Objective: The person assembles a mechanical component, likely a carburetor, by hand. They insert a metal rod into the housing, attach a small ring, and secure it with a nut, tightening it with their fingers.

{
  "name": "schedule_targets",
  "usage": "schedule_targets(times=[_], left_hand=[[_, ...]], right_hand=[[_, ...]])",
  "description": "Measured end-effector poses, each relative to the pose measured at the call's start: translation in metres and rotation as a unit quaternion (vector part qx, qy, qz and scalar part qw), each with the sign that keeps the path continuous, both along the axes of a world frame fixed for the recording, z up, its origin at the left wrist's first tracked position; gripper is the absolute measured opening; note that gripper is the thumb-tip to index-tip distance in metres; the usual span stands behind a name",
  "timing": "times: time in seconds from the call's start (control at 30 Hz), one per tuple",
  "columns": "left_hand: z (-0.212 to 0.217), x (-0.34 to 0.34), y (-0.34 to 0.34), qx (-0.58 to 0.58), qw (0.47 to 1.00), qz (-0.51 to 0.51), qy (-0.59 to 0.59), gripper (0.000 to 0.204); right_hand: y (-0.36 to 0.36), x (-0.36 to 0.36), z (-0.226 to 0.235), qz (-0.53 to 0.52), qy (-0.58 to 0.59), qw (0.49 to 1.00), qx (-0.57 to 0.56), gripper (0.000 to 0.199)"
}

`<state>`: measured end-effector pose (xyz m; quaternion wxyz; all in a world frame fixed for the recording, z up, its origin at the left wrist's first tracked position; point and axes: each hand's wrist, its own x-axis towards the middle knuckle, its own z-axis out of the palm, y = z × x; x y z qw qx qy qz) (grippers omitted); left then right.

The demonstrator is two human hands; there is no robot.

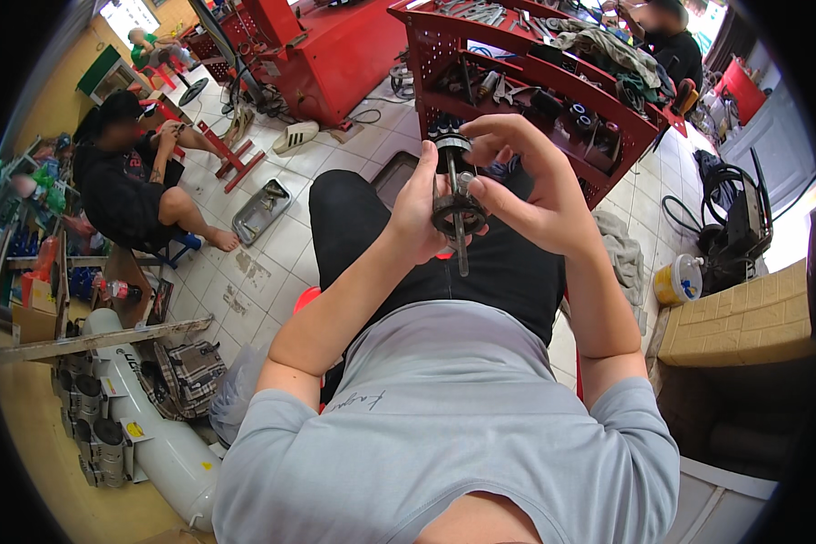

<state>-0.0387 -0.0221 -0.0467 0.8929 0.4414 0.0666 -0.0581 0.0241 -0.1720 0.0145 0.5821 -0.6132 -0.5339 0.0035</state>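
Observation:
Over my lap, both hands are at a dark metal mechanical part (453, 215). It has a round ring at each end, an open frame between them and a thin metal rod sticking out toward me. Its exact kind cannot be told. My left hand (415, 210) is closed around its left side, thumb pointing up along it. From the right comes my right hand (544, 195), its thumb against the frame and its bent fingers curling about the far ring. Some of those fingertips are hidden.
A red tool trolley (526, 68) with wrenches, rags and parts stands ahead. On the tiles, a metal tray (263, 210) lies left, near a seated person (131, 172). A white bucket (678, 279) and a black machine (739, 213) are right. A white cylinder (154, 422) lies lower left.

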Motion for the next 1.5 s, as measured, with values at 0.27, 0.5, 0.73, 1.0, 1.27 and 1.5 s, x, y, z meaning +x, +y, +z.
schedule_targets(times=[0.27, 0.5, 0.73, 1.0, 1.27, 1.5], left_hand=[[0.005, -0.001, -0.005, 0.001, 0.999, 0.018, 0.032, 0.069], [0.001, -0.001, 0.001, 0.012, 1.000, -0.020, 0.004, 0.071], [-0.004, 0.002, 0.001, -0.013, 1.000, -0.015, -0.016, 0.069], [-0.002, 0.000, 0.001, -0.031, 0.999, -0.007, -0.021, 0.067], [-0.002, -0.001, 0.004, -0.015, 0.999, -0.019, -0.021, 0.065], [0.000, 0.000, 0.001, -0.010, 0.999, -0.021, -0.030, 0.068]], right_hand=[[-0.003, -0.002, 0.001, -0.034, 0.025, 0.997, -0.058, 0.035], [-0.003, -0.002, 0.003, -0.017, -0.021, 0.996, -0.079, 0.034], [-0.003, -0.002, 0.003, 0.009, -0.003, 0.998, -0.062, 0.035], [-0.001, -0.001, 0.002, 0.016, -0.043, 0.999, -0.025, 0.033], [-0.004, -0.003, 0.008, 0.014, -0.055, 0.995, -0.084, 0.029], [-0.002, 0.004, 0.004, 0.028, -0.075, 0.993, -0.092, 0.029]])
